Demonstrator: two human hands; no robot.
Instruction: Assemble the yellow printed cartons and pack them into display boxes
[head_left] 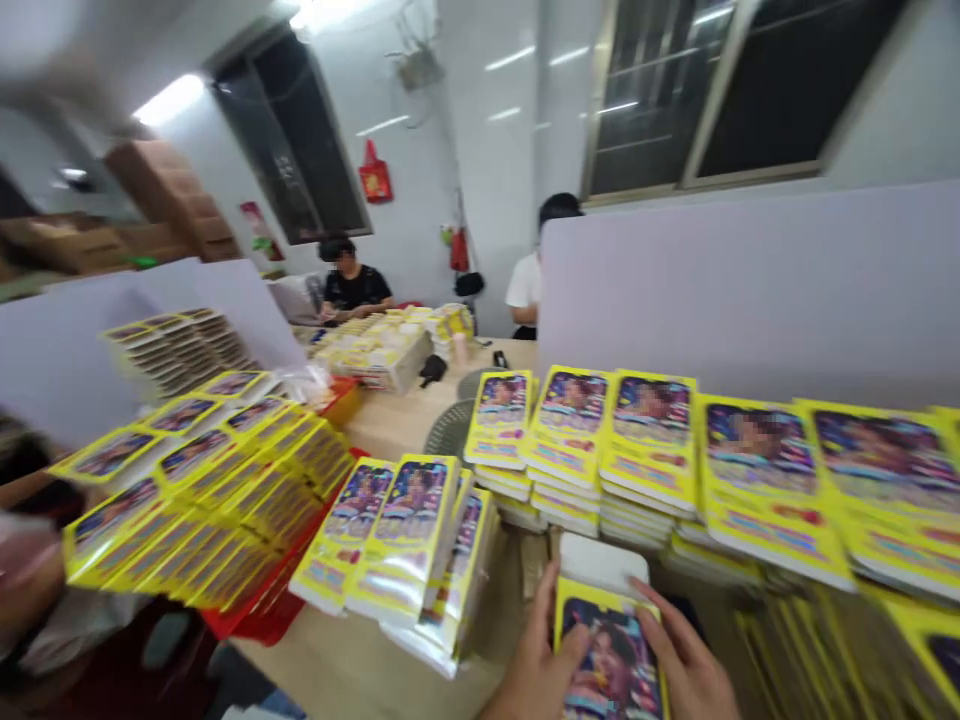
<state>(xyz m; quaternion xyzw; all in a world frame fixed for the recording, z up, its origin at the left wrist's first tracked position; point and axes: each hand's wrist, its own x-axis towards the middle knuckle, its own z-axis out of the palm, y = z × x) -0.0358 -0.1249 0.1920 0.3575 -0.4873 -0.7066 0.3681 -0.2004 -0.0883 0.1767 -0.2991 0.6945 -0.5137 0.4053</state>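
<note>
A yellow printed card box (611, 655), its white top flap (604, 562) standing up, is held between my two hands at the bottom of the view. My left hand (541, 650) grips the box's left side, with the thumb across its printed front. On the right edge, my right hand (684, 650) closes round the box, fingers near the base of the flap. Just beyond my hands are stacks of matching yellow boxes (649, 435) in a row. A few more boxes in shiny clear wrap (409, 535) lie to the left of my hands.
At left, a large block of stacked yellow boxes (255, 480) sits on a red tray (262, 610). White divider boards (750, 290) edge the table (405, 412). A grey-green basket (448, 428) stands behind the stacks. Two people (356, 285) sit at the far side. Cartons (172, 200) are piled at back left.
</note>
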